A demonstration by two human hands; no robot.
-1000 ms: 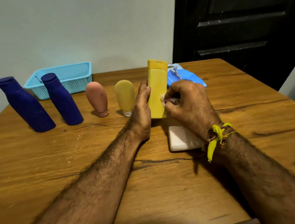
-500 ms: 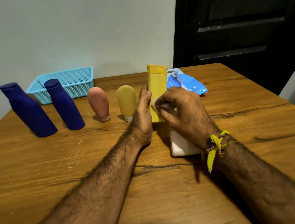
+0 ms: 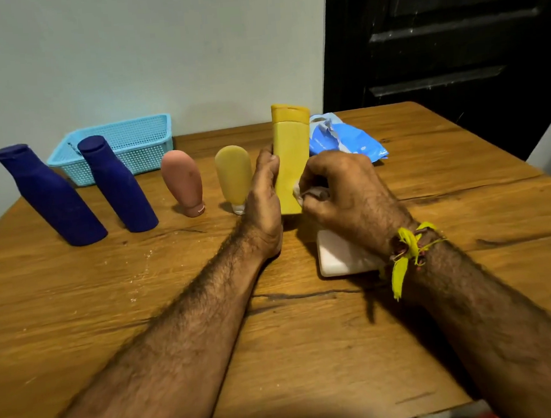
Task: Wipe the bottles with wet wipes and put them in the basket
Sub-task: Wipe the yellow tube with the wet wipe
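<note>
Now | left hand (image 3: pixel 263 190) grips yellow bottle (image 3: pixel 291 156) | right hand (image 3: pixel 345 191) pinches wipe (image 3: pixel 298 192) | steady bottle, rub all sides

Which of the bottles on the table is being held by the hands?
The tall yellow bottle with the flat cap: the left hand grips it and the right hand presses a wipe against it. The others stand untouched.

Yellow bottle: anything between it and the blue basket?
Yes. The yellow bottle, held by the left hand, has the yellow tube, pink tube and nearer dark blue bottle standing along the straight path to the blue basket. Lifted over them, nothing visible blocks it.
</note>
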